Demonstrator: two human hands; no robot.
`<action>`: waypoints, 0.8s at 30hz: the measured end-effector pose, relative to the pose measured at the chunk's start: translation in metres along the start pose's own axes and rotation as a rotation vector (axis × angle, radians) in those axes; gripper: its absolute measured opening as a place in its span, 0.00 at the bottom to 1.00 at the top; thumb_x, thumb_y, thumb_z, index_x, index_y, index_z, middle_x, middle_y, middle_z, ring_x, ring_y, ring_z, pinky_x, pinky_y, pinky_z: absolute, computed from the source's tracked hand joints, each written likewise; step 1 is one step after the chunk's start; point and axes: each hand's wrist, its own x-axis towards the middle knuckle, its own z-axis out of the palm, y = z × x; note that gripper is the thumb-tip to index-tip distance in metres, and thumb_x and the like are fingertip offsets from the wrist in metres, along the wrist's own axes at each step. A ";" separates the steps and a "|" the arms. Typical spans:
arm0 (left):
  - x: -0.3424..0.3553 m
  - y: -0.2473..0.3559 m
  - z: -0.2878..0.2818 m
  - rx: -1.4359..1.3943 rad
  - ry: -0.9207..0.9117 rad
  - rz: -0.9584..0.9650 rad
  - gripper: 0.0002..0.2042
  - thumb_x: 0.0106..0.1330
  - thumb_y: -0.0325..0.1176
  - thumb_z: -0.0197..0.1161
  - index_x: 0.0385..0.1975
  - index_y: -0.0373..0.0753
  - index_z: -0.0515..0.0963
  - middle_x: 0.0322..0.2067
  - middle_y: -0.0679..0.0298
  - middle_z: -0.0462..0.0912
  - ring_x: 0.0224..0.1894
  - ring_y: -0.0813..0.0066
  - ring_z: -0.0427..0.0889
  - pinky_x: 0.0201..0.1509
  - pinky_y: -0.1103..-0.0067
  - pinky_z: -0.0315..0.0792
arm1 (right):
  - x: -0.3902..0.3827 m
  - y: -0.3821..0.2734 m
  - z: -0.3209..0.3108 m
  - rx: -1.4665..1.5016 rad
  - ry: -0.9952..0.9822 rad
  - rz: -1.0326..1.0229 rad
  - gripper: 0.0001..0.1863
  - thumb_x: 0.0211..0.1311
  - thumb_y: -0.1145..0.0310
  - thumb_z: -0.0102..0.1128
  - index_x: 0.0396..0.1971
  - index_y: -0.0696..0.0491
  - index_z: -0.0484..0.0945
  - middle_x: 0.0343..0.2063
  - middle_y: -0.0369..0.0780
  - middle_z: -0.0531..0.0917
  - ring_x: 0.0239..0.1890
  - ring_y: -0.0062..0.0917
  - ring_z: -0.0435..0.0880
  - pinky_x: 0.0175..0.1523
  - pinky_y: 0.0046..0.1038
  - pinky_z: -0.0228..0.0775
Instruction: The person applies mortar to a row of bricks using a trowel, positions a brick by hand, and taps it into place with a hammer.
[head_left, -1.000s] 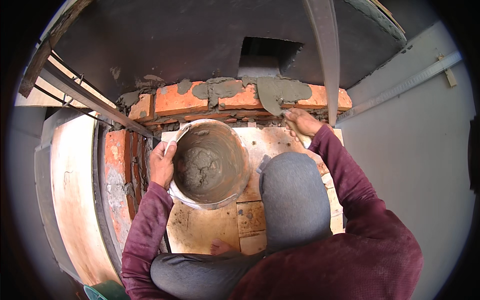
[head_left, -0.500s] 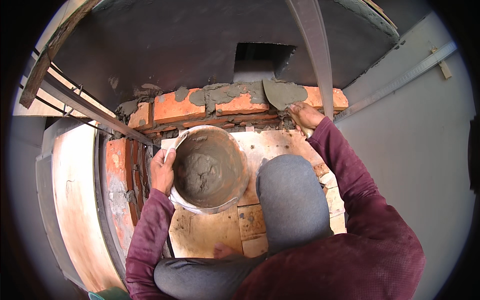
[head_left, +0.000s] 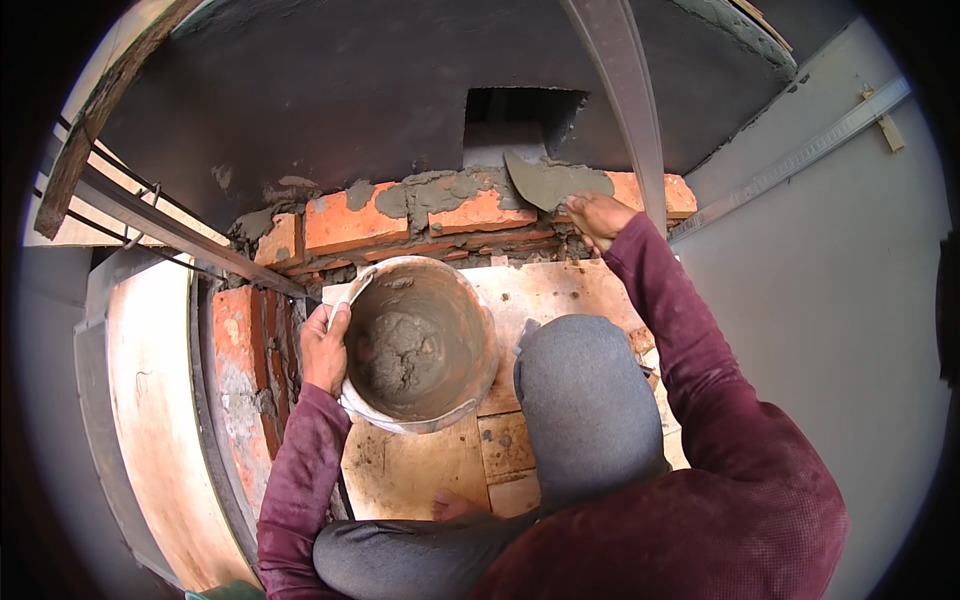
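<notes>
My left hand (head_left: 325, 347) is closed on the rim and handle at the left side of a round white bucket (head_left: 384, 412). Grey wet mortar (head_left: 403, 352) lies in its bottom and coats the inner wall. My right hand (head_left: 598, 219) grips a trowel (head_left: 527, 184), its handle mostly hidden by the fingers. The blade lies against the mortar on top of a low course of orange bricks (head_left: 480, 212). Patches of mortar (head_left: 440, 192) cover parts of these bricks, left of the trowel.
A dark wall (head_left: 330, 100) with a square opening (head_left: 520, 118) rises behind the bricks. One metal bar (head_left: 622, 90) stands near my right hand; another metal bar (head_left: 170, 222) slants in at left. Plywood boards (head_left: 420, 470) lie under me. A brick column (head_left: 245, 360) stands left of the bucket.
My right hand and the trowel have shifted a little left along the brick top, and the blade has turned. My left hand keeps its hold on the bucket.
</notes>
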 end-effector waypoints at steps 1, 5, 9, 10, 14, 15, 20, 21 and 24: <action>-0.002 0.005 0.002 -0.008 0.006 0.011 0.12 0.69 0.36 0.58 0.24 0.39 0.72 0.24 0.76 0.71 0.28 0.88 0.63 0.33 0.85 0.59 | 0.006 -0.008 0.003 -0.114 -0.090 -0.046 0.20 0.72 0.61 0.39 0.46 0.63 0.72 0.22 0.42 0.77 0.14 0.24 0.72 0.21 0.28 0.68; 0.002 -0.010 -0.013 0.041 0.000 -0.032 0.11 0.69 0.36 0.58 0.25 0.38 0.73 0.24 0.76 0.71 0.28 0.88 0.64 0.33 0.85 0.60 | -0.020 -0.037 0.045 -0.454 -0.152 -0.180 0.23 0.73 0.58 0.38 0.46 0.64 0.72 0.28 0.45 0.79 0.17 0.27 0.75 0.29 0.31 0.73; 0.001 -0.008 -0.008 0.002 0.002 -0.022 0.11 0.70 0.36 0.57 0.26 0.38 0.73 0.24 0.76 0.71 0.28 0.88 0.64 0.33 0.86 0.60 | -0.028 0.006 0.033 -0.487 -0.020 -0.400 0.22 0.74 0.58 0.35 0.50 0.61 0.70 0.23 0.37 0.74 0.15 0.21 0.70 0.20 0.25 0.67; -0.002 -0.009 -0.015 0.024 0.012 -0.021 0.11 0.70 0.36 0.57 0.26 0.38 0.73 0.24 0.76 0.72 0.28 0.88 0.64 0.34 0.85 0.60 | -0.037 -0.002 0.036 -0.354 -0.043 -0.274 0.22 0.74 0.57 0.34 0.48 0.59 0.70 0.23 0.36 0.74 0.15 0.21 0.70 0.19 0.25 0.67; 0.004 -0.007 -0.006 0.008 0.009 -0.040 0.10 0.70 0.36 0.57 0.28 0.37 0.75 0.26 0.74 0.73 0.30 0.87 0.65 0.36 0.85 0.62 | -0.015 0.014 0.027 0.670 -0.083 0.062 0.20 0.75 0.54 0.32 0.43 0.54 0.69 0.23 0.35 0.72 0.14 0.17 0.68 0.17 0.21 0.65; 0.006 -0.005 -0.004 0.032 -0.003 -0.022 0.10 0.70 0.36 0.57 0.28 0.37 0.75 0.26 0.74 0.73 0.30 0.87 0.65 0.36 0.85 0.62 | -0.003 0.020 0.029 0.868 -0.145 0.063 0.20 0.75 0.52 0.30 0.42 0.52 0.68 0.21 0.33 0.70 0.14 0.15 0.65 0.16 0.19 0.63; 0.002 -0.009 -0.010 0.104 -0.013 0.000 0.11 0.70 0.37 0.57 0.27 0.38 0.74 0.26 0.74 0.73 0.30 0.87 0.65 0.35 0.85 0.61 | -0.011 0.054 0.025 1.240 -0.318 0.049 0.21 0.76 0.52 0.27 0.42 0.52 0.66 0.23 0.34 0.70 0.16 0.17 0.65 0.17 0.20 0.61; 0.002 -0.010 -0.012 0.100 -0.016 -0.001 0.11 0.69 0.37 0.58 0.26 0.38 0.74 0.26 0.74 0.73 0.29 0.87 0.65 0.35 0.85 0.61 | -0.024 0.057 0.026 1.191 -0.266 0.068 0.20 0.75 0.53 0.28 0.41 0.52 0.66 0.22 0.35 0.70 0.16 0.17 0.66 0.16 0.20 0.62; -0.001 -0.006 -0.015 0.059 0.002 0.002 0.12 0.70 0.37 0.57 0.25 0.39 0.73 0.25 0.75 0.72 0.29 0.87 0.64 0.34 0.85 0.61 | -0.053 0.031 0.033 0.878 -0.086 0.020 0.17 0.75 0.56 0.32 0.38 0.53 0.66 0.22 0.35 0.71 0.14 0.18 0.68 0.15 0.22 0.64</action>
